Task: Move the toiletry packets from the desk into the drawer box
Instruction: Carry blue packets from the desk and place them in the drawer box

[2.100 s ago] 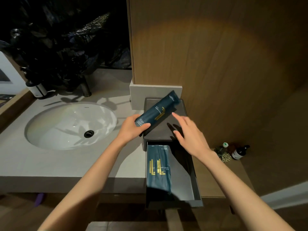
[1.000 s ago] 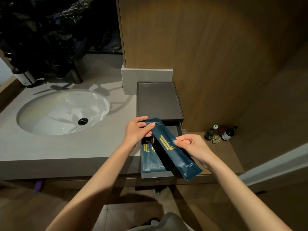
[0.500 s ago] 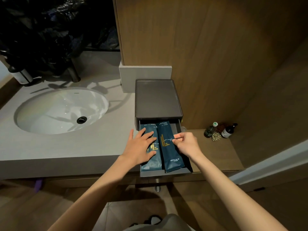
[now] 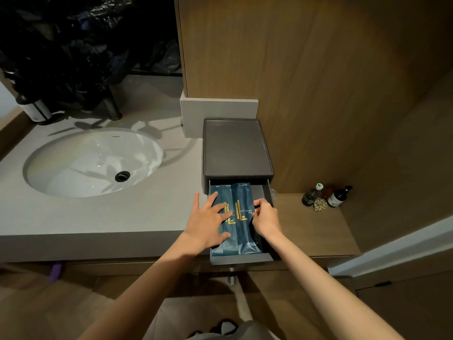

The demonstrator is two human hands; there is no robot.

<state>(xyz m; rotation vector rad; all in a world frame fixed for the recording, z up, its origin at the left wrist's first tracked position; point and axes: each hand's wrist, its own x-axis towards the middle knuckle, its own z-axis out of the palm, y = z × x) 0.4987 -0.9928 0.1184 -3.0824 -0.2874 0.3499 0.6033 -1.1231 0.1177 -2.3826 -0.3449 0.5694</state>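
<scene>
The dark grey, flat-topped plastic drawer box (image 4: pixel 237 146) stands on the pale grey stone counter (image 4: pixel 98 224), with its shallow drawer (image 4: pixel 241 260) pulled out toward the person. Inside the drawer, 2 long dark teal foil packets with gold stripes lie side by side and lengthwise, probably so both sit flat and the drawer can slide shut. These are the left packet (image 4: pixel 220 195) and the right packet (image 4: pixel 245 234).

The left hand (image 4: pixel 208 225) lies flat on the left packet with fingers spread, pressing it down. The right hand (image 4: pixel 266 218) is curled at the right packet's outer edge and seems to pinch it, likely to nudge it straight. The hands are apart, 1 on each packet.

The right packet reads "LIGHT LUXURY" at mid-length and "DENTAL" near its front end. The print at the packets' far ends, under the box, is too small to read.
</scene>
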